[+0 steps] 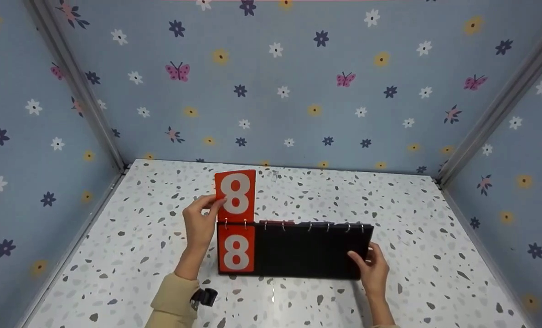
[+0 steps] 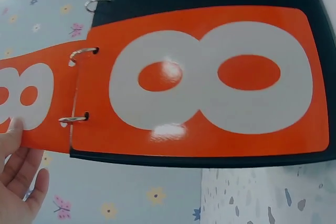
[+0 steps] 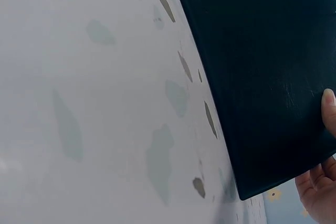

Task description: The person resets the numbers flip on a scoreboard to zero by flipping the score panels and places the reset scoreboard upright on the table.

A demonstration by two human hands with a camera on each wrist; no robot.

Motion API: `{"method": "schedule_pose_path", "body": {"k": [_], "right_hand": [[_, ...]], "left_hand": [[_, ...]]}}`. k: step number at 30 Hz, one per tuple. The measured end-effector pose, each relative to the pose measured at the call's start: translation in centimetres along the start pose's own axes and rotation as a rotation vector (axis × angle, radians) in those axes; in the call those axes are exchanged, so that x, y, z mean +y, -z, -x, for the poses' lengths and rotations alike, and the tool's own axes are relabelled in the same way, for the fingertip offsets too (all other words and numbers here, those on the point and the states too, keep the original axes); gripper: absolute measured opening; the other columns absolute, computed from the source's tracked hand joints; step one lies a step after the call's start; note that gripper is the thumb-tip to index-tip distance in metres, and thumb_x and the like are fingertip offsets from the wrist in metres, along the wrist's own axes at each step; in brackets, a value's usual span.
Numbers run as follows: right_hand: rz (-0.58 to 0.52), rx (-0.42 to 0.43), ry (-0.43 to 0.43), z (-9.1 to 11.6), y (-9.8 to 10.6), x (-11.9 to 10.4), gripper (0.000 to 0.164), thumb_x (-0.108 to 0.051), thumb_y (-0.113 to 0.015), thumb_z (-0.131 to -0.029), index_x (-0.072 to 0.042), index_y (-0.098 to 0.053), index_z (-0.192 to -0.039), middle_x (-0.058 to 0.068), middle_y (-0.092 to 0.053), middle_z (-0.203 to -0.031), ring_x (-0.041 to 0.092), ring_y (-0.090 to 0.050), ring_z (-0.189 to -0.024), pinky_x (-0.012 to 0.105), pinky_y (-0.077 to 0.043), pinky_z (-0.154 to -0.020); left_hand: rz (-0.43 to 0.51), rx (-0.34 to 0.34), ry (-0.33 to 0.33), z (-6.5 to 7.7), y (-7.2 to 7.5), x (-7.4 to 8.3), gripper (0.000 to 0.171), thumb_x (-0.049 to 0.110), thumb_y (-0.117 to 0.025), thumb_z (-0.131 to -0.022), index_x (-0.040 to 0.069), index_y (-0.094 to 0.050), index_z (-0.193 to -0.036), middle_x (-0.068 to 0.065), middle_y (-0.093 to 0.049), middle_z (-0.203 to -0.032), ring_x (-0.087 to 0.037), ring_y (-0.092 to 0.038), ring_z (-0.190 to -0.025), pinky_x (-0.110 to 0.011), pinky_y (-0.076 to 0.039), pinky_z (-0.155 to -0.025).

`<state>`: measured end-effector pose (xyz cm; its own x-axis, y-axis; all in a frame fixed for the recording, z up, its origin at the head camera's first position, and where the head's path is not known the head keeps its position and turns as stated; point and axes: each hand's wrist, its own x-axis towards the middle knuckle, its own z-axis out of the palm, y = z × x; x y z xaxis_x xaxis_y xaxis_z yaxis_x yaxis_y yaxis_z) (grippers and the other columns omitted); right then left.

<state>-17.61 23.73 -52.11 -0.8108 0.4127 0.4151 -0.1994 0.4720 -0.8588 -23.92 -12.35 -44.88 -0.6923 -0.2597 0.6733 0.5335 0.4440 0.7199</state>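
A black flip scoreboard with metal rings along its top edge stands on the speckled surface. At its left end hangs a red card with a white 8. Another red 8 card is turned up above the rings, and my left hand pinches its left edge between thumb and fingers. My right hand grips the scoreboard's right edge, thumb on the front and fingers behind. Black front shows across the rest of the board. In the right wrist view, only part of the right hand is visible.
The white speckled tabletop runs back to a blue wall with flowers and butterflies. Similar panels rise at left and right, with grey metal posts at the corners. A black strap piece hangs by the left sleeve.
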Motion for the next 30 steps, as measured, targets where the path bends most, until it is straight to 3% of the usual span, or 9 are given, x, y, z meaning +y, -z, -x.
{"method": "schedule_pose_path", "body": {"k": [5, 14, 24, 30], "right_hand": [[-0.004, -0.002, -0.010, 0.0, 0.0, 0.0, 0.033, 0.001, -0.075, -0.070, 0.005, -0.058, -0.099, 0.019, -0.062, -0.077, 0.018, -0.058, -0.066, 0.018, -0.046, -0.059], [0.024, -0.005, -0.020, 0.0, 0.0, -0.1, 0.034, 0.000, -0.075, -0.070, 0.004, -0.059, -0.099, 0.018, -0.063, -0.079, 0.018, -0.058, -0.067, 0.017, -0.045, -0.060], [0.023, 0.002, 0.000, 0.0, 0.0, -0.1, 0.033, 0.000, -0.075, -0.070, 0.004, -0.059, -0.097, 0.018, -0.063, -0.079, 0.017, -0.058, -0.066, 0.016, -0.045, -0.059], [0.010, 0.003, 0.009, 0.0, 0.0, 0.0, 0.032, 0.000, -0.075, -0.069, 0.004, -0.059, -0.097, 0.018, -0.062, -0.075, 0.017, -0.057, -0.064, 0.017, -0.045, -0.058]], "left_hand": [[-0.059, -0.022, -0.011, -0.7, -0.8, -1.0, 0.014, 0.009, -0.071, -0.078, 0.000, -0.070, -0.087, -0.007, -0.066, -0.076, -0.015, -0.057, -0.064, -0.024, -0.046, -0.061], [-0.144, -0.079, 0.097, -0.9, -1.7, -2.1, 0.018, 0.007, -0.071, -0.077, -0.004, -0.068, -0.091, -0.012, -0.065, -0.077, -0.019, -0.058, -0.065, -0.034, -0.048, -0.064], [-0.179, -0.126, 0.240, -0.7, -1.7, -3.4, 0.018, 0.014, -0.072, -0.078, -0.003, -0.069, -0.085, -0.010, -0.065, -0.073, -0.017, -0.057, -0.063, -0.031, -0.048, -0.060], [-0.172, -0.107, 0.224, -0.2, -1.2, -3.8, 0.016, 0.013, -0.066, -0.083, -0.002, -0.069, -0.078, -0.008, -0.061, -0.063, -0.016, -0.053, -0.055, -0.024, -0.042, -0.052]]}}
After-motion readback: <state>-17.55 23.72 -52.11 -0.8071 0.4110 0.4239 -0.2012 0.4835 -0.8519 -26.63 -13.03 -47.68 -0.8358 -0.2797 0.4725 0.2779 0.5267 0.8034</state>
